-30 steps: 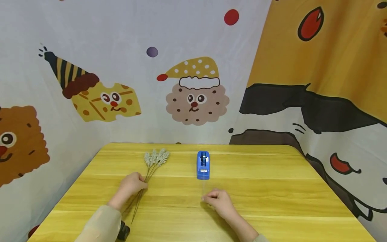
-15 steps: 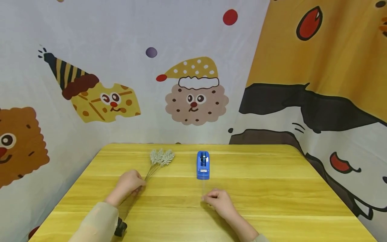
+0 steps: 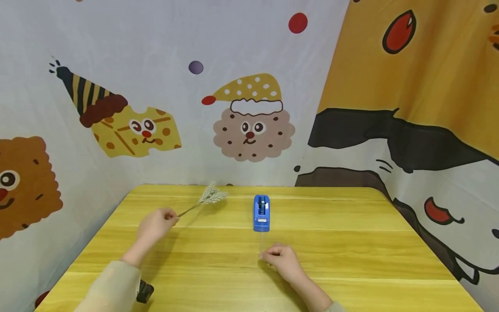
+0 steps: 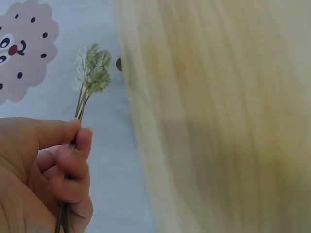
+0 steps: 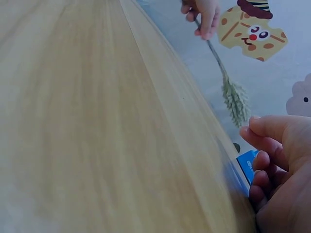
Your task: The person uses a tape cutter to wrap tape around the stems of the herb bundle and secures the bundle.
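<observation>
My left hand (image 3: 156,225) pinches a small bunch of pale grey-green flowers (image 3: 212,195) by its thin stems, raised over the left side of the table. In the left wrist view, thumb and fingers close round the stems below the fluffy flower heads (image 4: 93,70). Straight ahead stands a blue tape dispenser (image 3: 261,213). From its front edge a clear strip of tape (image 3: 261,242) runs toward me, its free end pinched between thumb and forefinger of my right hand (image 3: 286,262). Part of the blue dispenser (image 5: 247,165) shows behind that hand in the right wrist view.
The yellow wood-grain table (image 3: 351,242) ends at a back edge against a pale curtain (image 3: 163,78) printed with cartoon snacks. A small black object (image 3: 145,291) sits beside the left sleeve (image 3: 111,288).
My left hand has lifted the flowers off the table and moved a little left and farther back, turning the flower heads rightward. My right hand keeps its place at the tape end.
</observation>
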`<state>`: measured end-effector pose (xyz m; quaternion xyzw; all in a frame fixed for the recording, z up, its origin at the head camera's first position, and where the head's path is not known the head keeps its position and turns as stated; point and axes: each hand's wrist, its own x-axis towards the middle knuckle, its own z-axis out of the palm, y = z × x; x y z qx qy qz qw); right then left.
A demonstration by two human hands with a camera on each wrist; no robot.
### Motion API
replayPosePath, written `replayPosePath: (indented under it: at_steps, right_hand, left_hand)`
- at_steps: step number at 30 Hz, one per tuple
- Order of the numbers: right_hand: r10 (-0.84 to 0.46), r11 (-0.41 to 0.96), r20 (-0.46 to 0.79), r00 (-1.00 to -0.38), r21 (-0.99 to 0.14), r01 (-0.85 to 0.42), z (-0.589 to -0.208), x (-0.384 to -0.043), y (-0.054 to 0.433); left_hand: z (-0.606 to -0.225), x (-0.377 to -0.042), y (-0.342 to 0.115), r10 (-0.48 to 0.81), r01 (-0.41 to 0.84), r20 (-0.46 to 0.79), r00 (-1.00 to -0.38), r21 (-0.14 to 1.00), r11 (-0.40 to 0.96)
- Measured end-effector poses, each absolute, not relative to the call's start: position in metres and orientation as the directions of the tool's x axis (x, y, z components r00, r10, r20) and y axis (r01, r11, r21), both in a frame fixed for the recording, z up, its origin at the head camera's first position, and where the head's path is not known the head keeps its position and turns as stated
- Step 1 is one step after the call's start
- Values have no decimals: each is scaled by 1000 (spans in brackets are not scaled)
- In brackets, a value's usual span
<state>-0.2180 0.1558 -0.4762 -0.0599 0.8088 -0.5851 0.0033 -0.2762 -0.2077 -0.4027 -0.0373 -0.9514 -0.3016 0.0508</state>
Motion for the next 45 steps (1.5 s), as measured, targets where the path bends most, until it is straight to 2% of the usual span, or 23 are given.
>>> replayPosePath:
  at_steps: [3, 19, 27, 33, 45]
  right_hand:
    - [-101, 311, 66, -993, -946, -95, -476, -217, 156]
    - [-162, 240, -52, -985, -971, 12, -461, -217, 159]
    - [-140, 250, -89, -986, -967, 52, -455, -219, 161]
    - [-168, 265, -92, -982, -963, 45, -445, -220, 165]
    - [-191, 275, -79, -978, -961, 24, -429, -223, 165]
  left_hand:
    - [-394, -274, -212, 49, 131, 168, -985, 523, 842]
    - [-363, -248, -229, 133, 206, 172, -976, 545, 813]
    - [-362, -234, -250, 236, 201, 31, -971, 639, 743]
    - [-368, -227, -250, 332, 187, -75, -940, 703, 686]
    - [-398, -214, -218, 499, 221, -134, -856, 778, 588]
